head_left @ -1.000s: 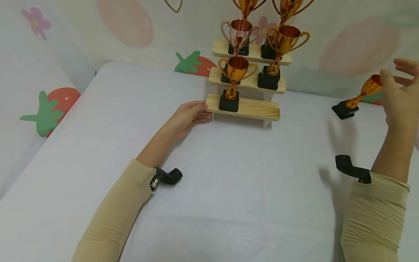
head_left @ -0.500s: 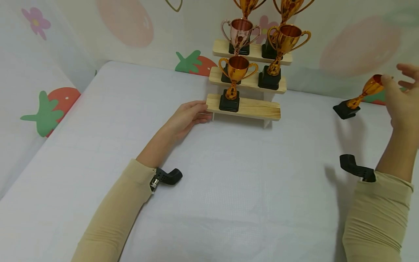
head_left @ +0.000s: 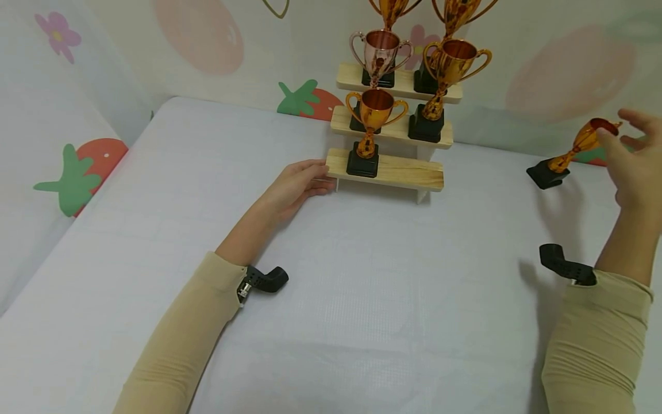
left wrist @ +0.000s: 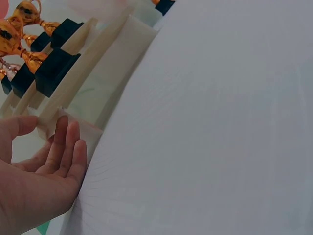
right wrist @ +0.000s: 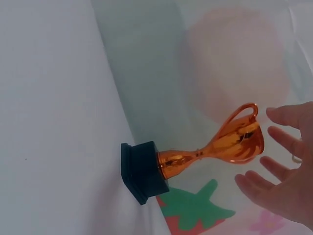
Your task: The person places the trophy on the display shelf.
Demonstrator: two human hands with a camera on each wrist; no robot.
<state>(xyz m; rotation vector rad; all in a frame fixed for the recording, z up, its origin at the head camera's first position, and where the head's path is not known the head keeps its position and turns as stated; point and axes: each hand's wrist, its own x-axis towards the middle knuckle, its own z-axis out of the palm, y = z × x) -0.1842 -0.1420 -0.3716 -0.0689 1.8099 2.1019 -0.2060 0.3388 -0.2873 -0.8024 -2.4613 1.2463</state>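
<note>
Head view: gold trophy stands on the table just ahead of the right hand, black base down, apart from the spread, released fingers. Judged light, rigid and top-heavy, with a slick plated cup and thin handles; the stem or square base offers the surest hold. Left hand lies relaxed, forearm flat, thumb and fingertips touching the end of the wooden tiered stand, grasping nothing.

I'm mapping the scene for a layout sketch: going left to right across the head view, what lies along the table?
Left hand → tiered wooden display stand holding gold trophies → tilted gold trophy with black base → right hand.
</note>
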